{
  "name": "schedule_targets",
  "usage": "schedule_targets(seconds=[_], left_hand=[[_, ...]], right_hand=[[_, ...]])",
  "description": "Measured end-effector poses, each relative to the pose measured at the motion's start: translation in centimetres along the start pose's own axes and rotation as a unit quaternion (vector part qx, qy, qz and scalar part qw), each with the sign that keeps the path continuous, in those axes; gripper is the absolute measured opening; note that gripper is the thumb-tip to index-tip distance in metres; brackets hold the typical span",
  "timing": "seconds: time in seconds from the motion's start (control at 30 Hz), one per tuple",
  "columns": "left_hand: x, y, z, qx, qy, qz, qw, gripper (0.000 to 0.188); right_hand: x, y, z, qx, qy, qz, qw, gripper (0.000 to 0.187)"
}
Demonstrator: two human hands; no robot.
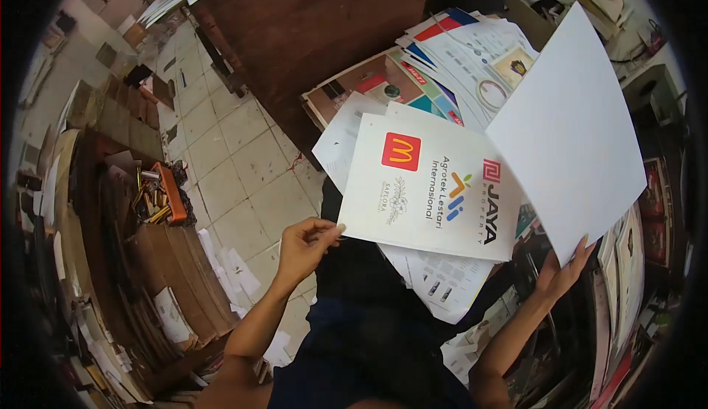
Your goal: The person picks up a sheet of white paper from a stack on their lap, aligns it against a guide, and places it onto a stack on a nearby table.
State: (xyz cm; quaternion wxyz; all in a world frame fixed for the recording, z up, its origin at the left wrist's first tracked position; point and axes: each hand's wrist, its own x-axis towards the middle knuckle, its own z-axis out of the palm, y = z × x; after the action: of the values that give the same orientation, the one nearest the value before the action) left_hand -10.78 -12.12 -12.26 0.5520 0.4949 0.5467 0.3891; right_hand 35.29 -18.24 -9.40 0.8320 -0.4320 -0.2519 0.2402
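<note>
The printed sheet, white with coloured emblems, lies at the near edge of the paper pile and extends over the person's lap. The left hand is closed on its near left corner, with the thumb and the bent fingers making a small pinch. The right hand grasps the blank sheet close to its lowest corner; this sheet is raised, tilted, above the right edge of the pile. Under the printed sheet, another paper with small pictures comes out at the near side.

Both sheets seem light. The blank one stays almost flat although it is held from one end only, so I judge it to be rather stiff, like thin card. Its face looks smooth, therefore it could slide easily on other paper. It should not break, but a corner may crease if it is pressed too hard. The better hold is probably at the edge, thumb on one face and fingers on the other; for the printed sheet, the near left and near right corners seem the most convenient.
</note>
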Motion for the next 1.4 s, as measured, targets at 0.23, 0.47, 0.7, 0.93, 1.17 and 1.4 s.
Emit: schedule_targets(seconds=[0.23,0.47,0.7,0.93,1.17,1.4], left_hand=[[0.4,0.1,0.4,-0.039,-0.043,-0.060,0.996,0.029],[1.5,0.4,-0.7,0.027,0.023,0.023,0.999,0.029],[0.8,0.1,0.0,0.002,0.025,-0.020,0.999,0.018],[0.1,-0.3,-0.7,0.014,-0.018,-0.014,1.000,0.017],[-0.3,1.6,-1.1,0.139,0.018,0.120,0.983,0.020],[0.3,1.7,-0.7,0.198,0.028,0.196,0.960,0.018]], right_hand=[[-0.1,0.5,-2.7,0.045,-0.006,-0.020,0.999,0.049],[-1.2,-0.4,0.8,-0.104,0.028,-0.055,0.993,0.050],[-1.4,-1.5,2.3,-0.020,0.040,-0.031,0.999,0.051],[-1.9,-1.0,6.0,-0.114,-0.075,0.009,0.991,0.048],[-2.4,1.4,6.0,-0.143,-0.153,0.067,0.975,0.049],[-4.1,2.8,6.3,-0.167,-0.174,0.114,0.964,0.050]])
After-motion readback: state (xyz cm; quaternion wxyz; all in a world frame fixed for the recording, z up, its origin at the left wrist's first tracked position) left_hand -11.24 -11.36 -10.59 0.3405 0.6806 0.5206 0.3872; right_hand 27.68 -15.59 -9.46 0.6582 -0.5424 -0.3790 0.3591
